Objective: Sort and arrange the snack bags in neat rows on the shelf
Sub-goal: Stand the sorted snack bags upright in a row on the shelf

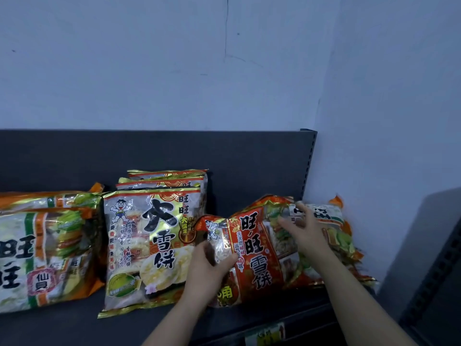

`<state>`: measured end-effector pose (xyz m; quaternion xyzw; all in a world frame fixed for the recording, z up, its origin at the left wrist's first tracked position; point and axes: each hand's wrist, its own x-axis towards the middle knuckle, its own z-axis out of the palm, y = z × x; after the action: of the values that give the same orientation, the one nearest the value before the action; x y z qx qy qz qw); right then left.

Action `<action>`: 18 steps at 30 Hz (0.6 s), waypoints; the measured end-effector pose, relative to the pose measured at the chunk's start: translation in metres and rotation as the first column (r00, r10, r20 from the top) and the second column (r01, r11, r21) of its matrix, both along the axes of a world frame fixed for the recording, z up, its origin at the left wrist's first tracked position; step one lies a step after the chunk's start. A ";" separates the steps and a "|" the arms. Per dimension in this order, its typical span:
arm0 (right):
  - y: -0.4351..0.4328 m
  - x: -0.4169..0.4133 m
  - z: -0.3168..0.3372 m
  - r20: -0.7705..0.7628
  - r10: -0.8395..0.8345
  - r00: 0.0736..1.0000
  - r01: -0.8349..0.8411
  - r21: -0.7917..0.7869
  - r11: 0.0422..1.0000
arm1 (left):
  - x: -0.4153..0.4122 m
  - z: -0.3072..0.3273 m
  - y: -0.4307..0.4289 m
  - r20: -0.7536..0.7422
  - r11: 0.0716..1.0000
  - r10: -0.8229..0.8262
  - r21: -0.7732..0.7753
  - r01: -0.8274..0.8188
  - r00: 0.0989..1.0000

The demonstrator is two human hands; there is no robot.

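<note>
While the left hand [209, 268] pinches the red bag [252, 250] by its edge nearest the gold stack [149, 245], thumb over the foil and fingers curled under, the right hand [303, 228] lies spread and loose against the orange pile [331, 221], gripping nothing that shows. Both hands work right of the stack. The red bag leans tilted on that pile, its top corner just at the stack's front bag. Left of the stack lie more orange bags [37, 245], all on the shelf [74, 325]. My worry is that pulling the red bag free could drag the slick pile off the shelf's front, or knock the stack askew. A pinch on foil may also slip.
</note>
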<state>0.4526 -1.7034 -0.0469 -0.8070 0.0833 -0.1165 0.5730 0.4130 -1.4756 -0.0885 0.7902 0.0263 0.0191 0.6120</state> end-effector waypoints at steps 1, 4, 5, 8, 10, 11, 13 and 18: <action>0.000 -0.004 -0.006 -0.008 0.013 1.000 -0.013 0.005 1.000 | -0.002 -0.005 0.000 0.008 1.000 -0.015 0.002 0.015 1.000; 0.000 -0.021 -0.023 -0.139 0.049 0.989 -0.050 -0.003 0.999 | -0.009 -0.015 -0.001 -0.019 0.994 -0.097 -0.042 0.097 0.995; 0.000 -0.025 -0.028 -0.187 0.073 0.980 -0.072 0.014 0.997 | -0.010 -0.020 -0.002 -0.028 0.992 -0.117 -0.044 0.116 0.993; -0.001 -0.036 -0.042 -0.226 0.134 0.965 -0.129 0.034 0.991 | -0.014 -0.027 -0.007 0.008 0.992 -0.126 0.003 0.126 0.992; -0.002 -0.042 -0.045 -0.201 0.115 0.973 -0.115 0.012 0.993 | -0.016 -0.025 -0.011 0.045 0.995 -0.095 0.020 0.094 0.994; -0.001 -0.045 -0.043 -0.181 0.107 0.978 -0.105 0.019 0.994 | -0.016 -0.025 -0.011 0.069 0.997 -0.071 0.012 0.070 0.995; 0.004 -0.054 -0.033 -0.102 0.094 0.990 -0.088 0.062 0.994 | -0.018 -0.021 -0.009 0.116 1.000 -0.029 -0.004 0.030 0.993; 0.023 -0.076 -0.012 0.086 -0.014 0.996 0.011 0.037 0.999 | -0.035 0.005 0.009 0.286 1.000 0.021 -0.007 -0.020 0.958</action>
<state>0.3761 -1.6806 -0.0591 -0.7899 0.0654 -0.1534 0.5901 0.3785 -1.4669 -0.0830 0.7775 -0.0545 0.1394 0.6107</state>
